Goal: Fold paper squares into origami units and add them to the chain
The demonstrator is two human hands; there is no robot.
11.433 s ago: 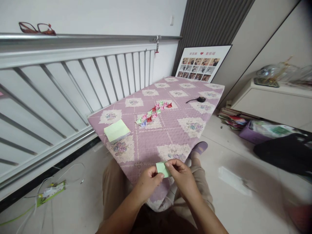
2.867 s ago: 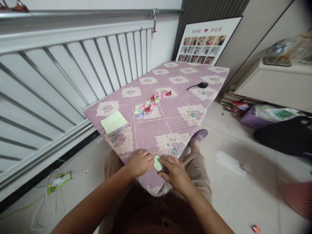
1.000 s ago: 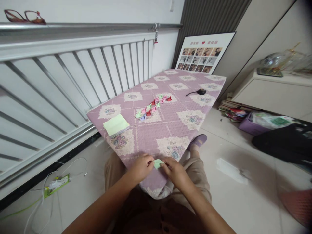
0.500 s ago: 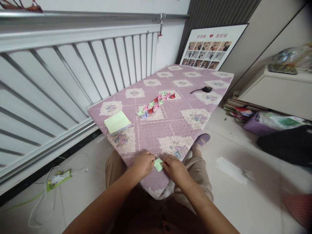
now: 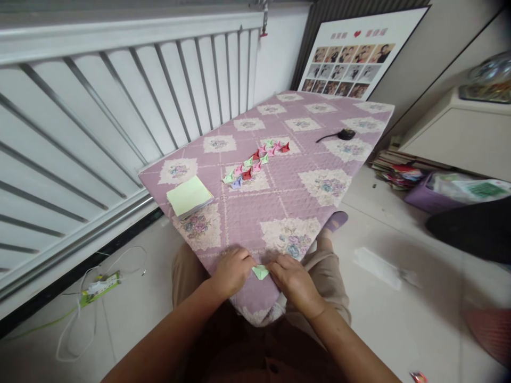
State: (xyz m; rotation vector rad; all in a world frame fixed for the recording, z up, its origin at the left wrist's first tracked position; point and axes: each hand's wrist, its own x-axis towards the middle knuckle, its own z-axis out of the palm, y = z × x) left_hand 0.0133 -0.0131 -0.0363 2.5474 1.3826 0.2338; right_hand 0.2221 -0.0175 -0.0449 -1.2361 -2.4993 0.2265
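Note:
A small piece of light green folded paper (image 5: 261, 272) lies at the near corner of the cloth-covered table, between my two hands. My left hand (image 5: 235, 269) pinches its left corner with closed fingers. On the other side my right hand (image 5: 291, 277) has its fingers closed on the right corner. The top edge of the paper now runs nearly straight, with a point toward me. Farther up the table stand two slanting rows of small folded paper pieces (image 5: 247, 174) in green, pink, red and blue. To the left sits a stack of square paper (image 5: 190, 197), pale yellow-green on top.
The table (image 5: 255, 213) wears a purple floral cloth. A black object with a thin tail (image 5: 346, 134) lies at its far right. A white radiator (image 5: 120, 106) borders the left side. A power strip (image 5: 99, 287) with cables is on the floor, and a photo board (image 5: 359, 56) leans behind.
The top corner of the green paper has been folded down, turning the diamond shape into a smaller one with a straight top edge. Both hands stay at its sides. The view has tilted slightly downward.

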